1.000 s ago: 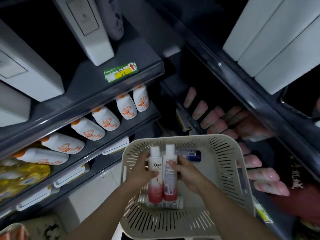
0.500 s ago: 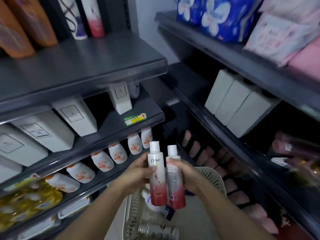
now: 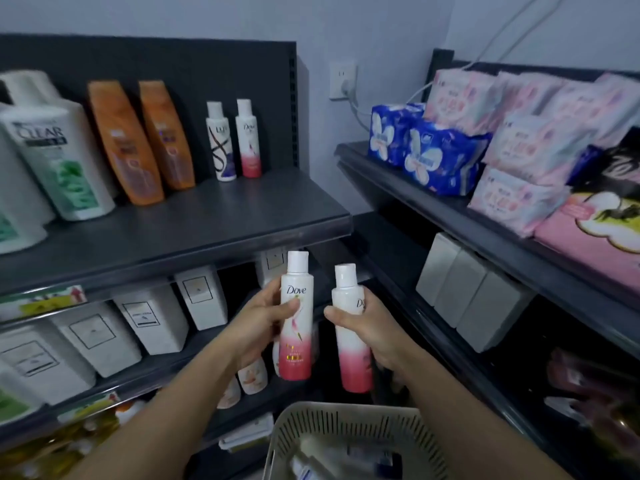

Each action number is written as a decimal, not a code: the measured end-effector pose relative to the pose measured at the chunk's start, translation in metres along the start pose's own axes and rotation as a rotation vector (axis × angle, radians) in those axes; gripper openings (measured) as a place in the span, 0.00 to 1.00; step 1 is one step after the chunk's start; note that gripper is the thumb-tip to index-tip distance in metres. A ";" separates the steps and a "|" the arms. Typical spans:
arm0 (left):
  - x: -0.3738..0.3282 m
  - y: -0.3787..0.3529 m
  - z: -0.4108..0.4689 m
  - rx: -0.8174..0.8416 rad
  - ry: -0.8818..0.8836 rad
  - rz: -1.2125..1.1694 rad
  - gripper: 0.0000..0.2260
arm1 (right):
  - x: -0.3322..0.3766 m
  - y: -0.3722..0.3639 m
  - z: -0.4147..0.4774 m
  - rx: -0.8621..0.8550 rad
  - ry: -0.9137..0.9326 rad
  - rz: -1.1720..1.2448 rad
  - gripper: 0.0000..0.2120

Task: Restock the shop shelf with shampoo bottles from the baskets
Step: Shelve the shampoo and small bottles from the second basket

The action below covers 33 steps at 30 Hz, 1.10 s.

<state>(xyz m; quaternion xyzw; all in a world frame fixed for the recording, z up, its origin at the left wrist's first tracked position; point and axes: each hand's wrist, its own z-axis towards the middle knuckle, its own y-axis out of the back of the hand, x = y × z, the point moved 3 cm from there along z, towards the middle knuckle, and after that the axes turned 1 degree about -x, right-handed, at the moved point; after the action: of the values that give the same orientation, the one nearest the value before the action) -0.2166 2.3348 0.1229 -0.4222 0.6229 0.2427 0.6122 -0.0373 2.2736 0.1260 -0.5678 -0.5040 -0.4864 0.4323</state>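
My left hand (image 3: 265, 320) grips a white-and-pink Dove shampoo bottle (image 3: 296, 327) upright in front of the shelves. My right hand (image 3: 369, 327) grips a second white-and-pink Dove bottle (image 3: 349, 344) upright, a little to the right and apart from the first. Both sit below the front edge of the top shelf (image 3: 194, 230). On that shelf stand a matching Dove bottle (image 3: 248, 140) and a Lux bottle (image 3: 219, 142) at the back. The cream basket (image 3: 349, 424) is below my hands, with more bottles blurred inside.
Two orange bottles (image 3: 145, 140) and white Clear bottles (image 3: 59, 157) fill the top shelf's left. White boxes (image 3: 152, 320) line the shelf beneath. The right-hand rack (image 3: 450, 216) carries blue and pink packs (image 3: 433, 154). A wall socket (image 3: 342, 81) with a plug sits between the racks.
Both hands lifted the two Dove bottles out of the basket and up toward the top shelf. The bottles have moved apart, and the view has tilted upward.
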 end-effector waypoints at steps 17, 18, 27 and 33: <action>-0.169 0.051 0.040 -0.257 -0.401 0.153 0.17 | 0.181 -0.055 0.074 -0.070 0.376 -0.137 0.23; -0.177 0.056 0.045 -0.264 -0.409 0.167 0.17 | 0.190 -0.059 0.081 -0.079 0.389 -0.135 0.24; -0.215 0.109 0.090 -0.421 -0.491 0.243 0.21 | 0.219 -0.087 0.163 -0.120 0.401 -0.124 0.22; -0.216 0.149 0.126 -0.499 -0.474 0.287 0.21 | 0.207 -0.100 0.226 -0.146 0.375 -0.115 0.19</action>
<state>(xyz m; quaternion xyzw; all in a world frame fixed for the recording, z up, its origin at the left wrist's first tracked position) -0.2918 2.5658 0.2836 -0.3990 0.4383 0.5616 0.5773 -0.1069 2.5384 0.2963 -0.4674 -0.4098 -0.6426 0.4479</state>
